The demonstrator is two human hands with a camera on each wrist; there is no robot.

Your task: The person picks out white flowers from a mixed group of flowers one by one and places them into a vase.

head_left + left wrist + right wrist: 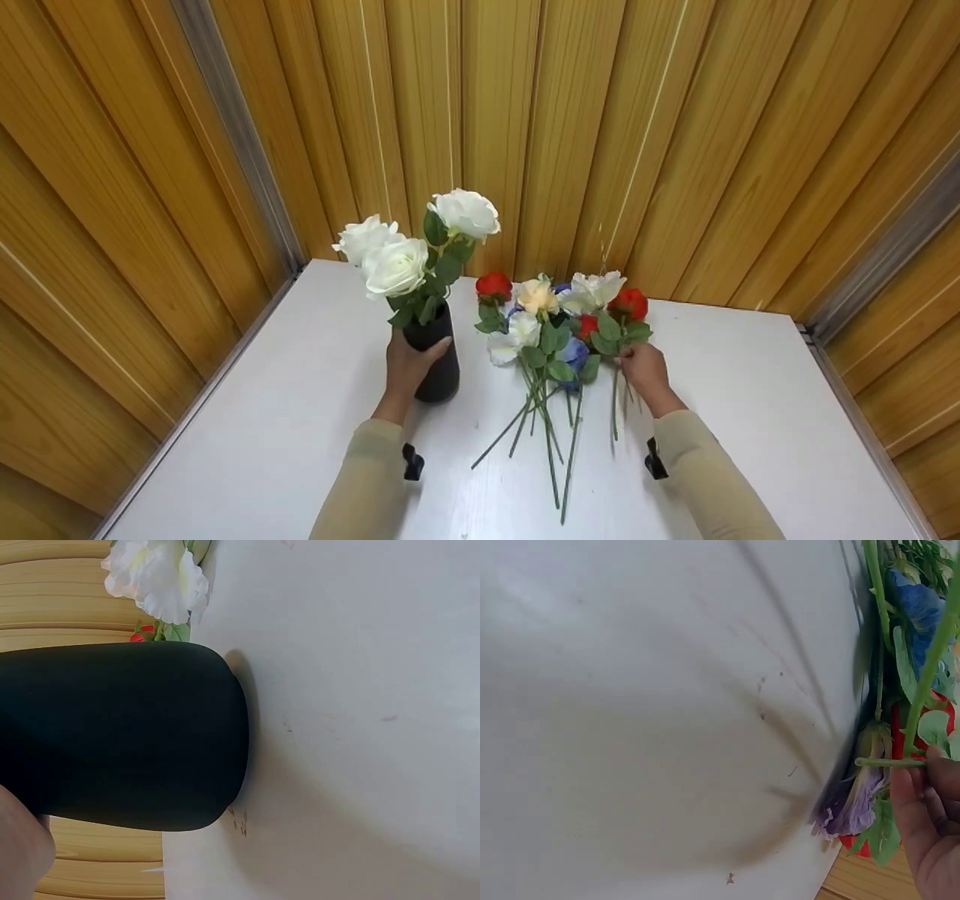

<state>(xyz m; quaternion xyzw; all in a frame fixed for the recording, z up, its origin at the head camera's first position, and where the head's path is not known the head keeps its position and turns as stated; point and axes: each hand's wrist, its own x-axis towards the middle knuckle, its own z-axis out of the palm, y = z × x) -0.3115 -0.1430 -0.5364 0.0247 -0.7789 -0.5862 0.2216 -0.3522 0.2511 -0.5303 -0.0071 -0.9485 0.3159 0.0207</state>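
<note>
My left hand (407, 366) grips a black vase (441, 369) that stands upright on the table. Three white artificial roses (396, 268) with green leaves rise from its mouth. In the left wrist view the vase (127, 735) fills much of the left side, its base on the tabletop. At the right of a pile of loose flowers, my right hand (643, 370) pinches a green flower stem (615, 409) just below some leaves. The right wrist view shows thumb and fingers closed on the stem (930, 682); which bloom it bears I cannot tell.
The pile on the white table (270, 427) holds red roses (493, 286), a peach rose (538, 297), white blooms (592, 291) and blue flowers (574, 352). Their stems point toward the front. A purple flower (859, 802) lies close to my right hand. Wood-look panels (495, 135) enclose the table.
</note>
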